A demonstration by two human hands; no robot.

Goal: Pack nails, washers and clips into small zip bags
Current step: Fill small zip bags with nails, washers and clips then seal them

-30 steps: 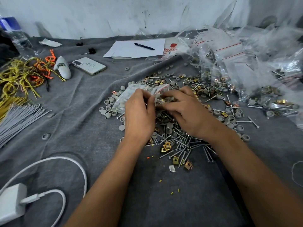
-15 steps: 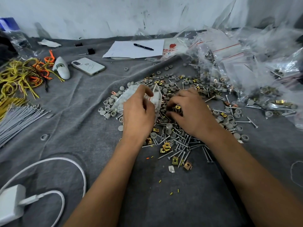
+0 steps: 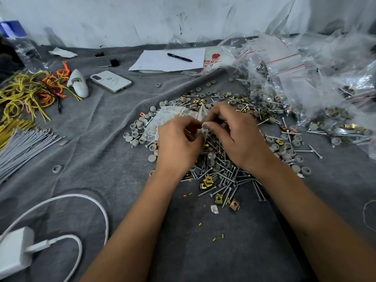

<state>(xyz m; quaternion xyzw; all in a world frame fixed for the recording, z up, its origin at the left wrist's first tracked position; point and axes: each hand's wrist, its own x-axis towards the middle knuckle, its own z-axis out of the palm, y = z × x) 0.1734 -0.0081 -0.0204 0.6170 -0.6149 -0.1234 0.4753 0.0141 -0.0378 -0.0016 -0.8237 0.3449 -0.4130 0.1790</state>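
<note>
A small clear zip bag [image 3: 173, 115] with a red-lined mouth lies over a heap of grey round washers [image 3: 138, 129]. My left hand [image 3: 179, 143] pinches the near edge of the bag's mouth. My right hand [image 3: 238, 135] has its thumb and fingertips at the mouth from the right, curled round something small that I cannot make out. Below both hands sits a pile of nails [image 3: 225, 176] mixed with brass clips [image 3: 208, 181]. More washers, nails and clips spread to the right [image 3: 289, 147].
Filled and unfilled zip bags [image 3: 295, 74] heap at the back right. Paper with a pen [image 3: 179, 57], a phone [image 3: 110, 81], yellow and orange wires [image 3: 30, 92], grey ties [image 3: 22, 147] and a white charger with cable [image 3: 14, 249] lie on the grey cloth [image 3: 91, 149].
My right hand left the pile of clips and came up to the bag's mouth. My left hand shifted slightly right, still holding the bag.
</note>
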